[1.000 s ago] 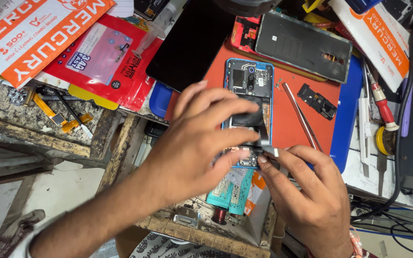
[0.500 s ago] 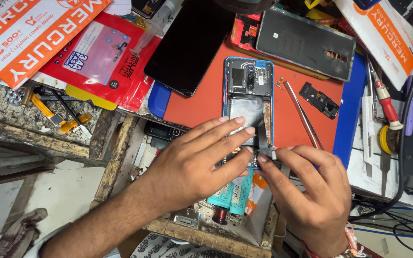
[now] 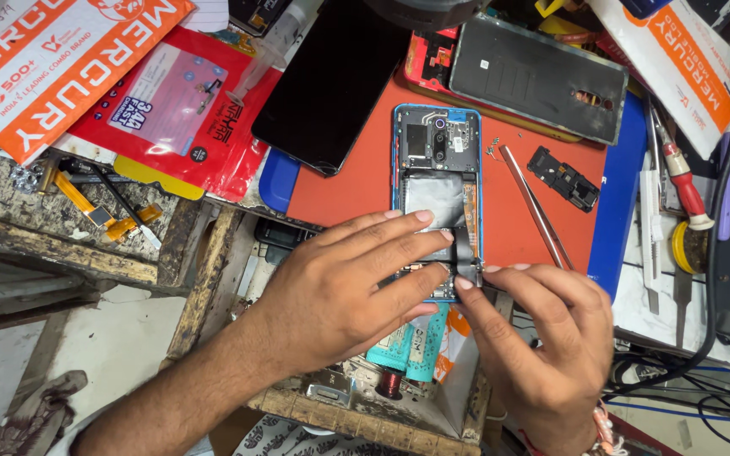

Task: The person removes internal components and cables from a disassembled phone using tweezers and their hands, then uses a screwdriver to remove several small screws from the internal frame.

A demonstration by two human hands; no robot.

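The opened phone [image 3: 437,181] lies back-up on the orange mat [image 3: 356,181] on the counter [image 3: 61,219], and the thin black strip [image 3: 465,247] at its lower end looks easy to tear or crease if pulled unevenly, since both hands crowd it. The left hand [image 3: 340,295] lies palm-down over the phone's lower half, fingers [image 3: 407,221] stretched and pressing, not clenched. The right hand [image 3: 542,338] comes up from below, its fingertips pinching the strip's lower end; tweezers [image 3: 534,207] lie beside it.
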